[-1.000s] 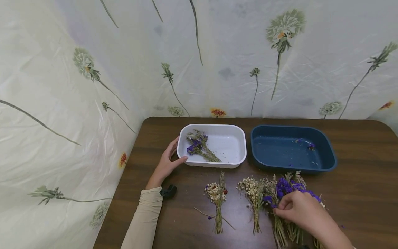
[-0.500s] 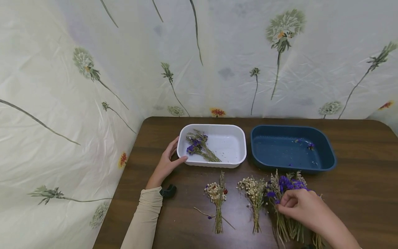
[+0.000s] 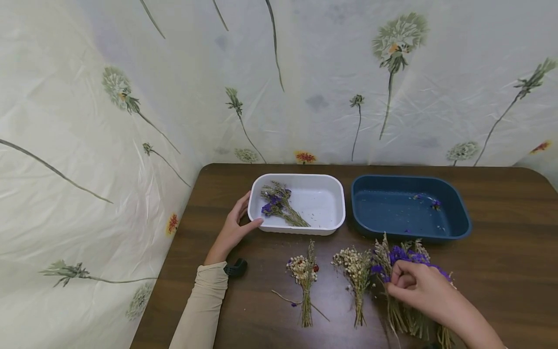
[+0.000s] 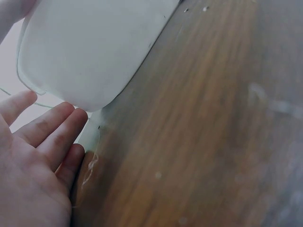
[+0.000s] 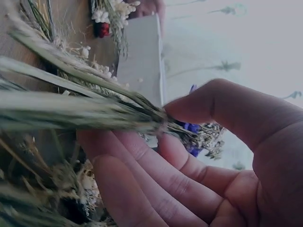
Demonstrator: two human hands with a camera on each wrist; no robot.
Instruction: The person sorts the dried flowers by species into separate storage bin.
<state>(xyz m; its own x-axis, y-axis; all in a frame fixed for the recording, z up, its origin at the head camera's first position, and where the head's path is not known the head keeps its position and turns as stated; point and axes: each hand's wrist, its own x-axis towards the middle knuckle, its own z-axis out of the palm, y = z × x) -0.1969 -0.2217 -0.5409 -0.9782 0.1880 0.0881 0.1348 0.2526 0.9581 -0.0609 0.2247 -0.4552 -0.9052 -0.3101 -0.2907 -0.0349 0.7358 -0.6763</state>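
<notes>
My left hand [image 3: 232, 233] rests against the left end of a white plastic tray [image 3: 324, 230], its thumb at the near corner. In the left wrist view the fairly straight fingers [image 4: 45, 132] touch the tray's outer wall. Inside the tray lies a small bunch of purple dried flowers [image 3: 276, 206]. My right hand [image 3: 425, 291] pinches a bunch of dried flowers [image 3: 383, 257] between thumb and index finger, low over other bunches. The right wrist view shows its stems [image 5: 80, 111] pointing back past the fingers; the hand partly hides the bunches below.
A blue tray [image 3: 392, 213] with a few purple bits stands at back right. On the brown table [image 3: 261, 300] lie a cream bouquet with red [image 3: 306, 286], a loose stem [image 3: 322, 315] and a cream bunch [image 3: 358, 281]. A floral curtain [image 3: 305, 121] hangs behind.
My right hand has taken up a bunch of dried flowers and raised it slightly, its tips now nearer the blue tray. The left hand and both trays have stayed still.
</notes>
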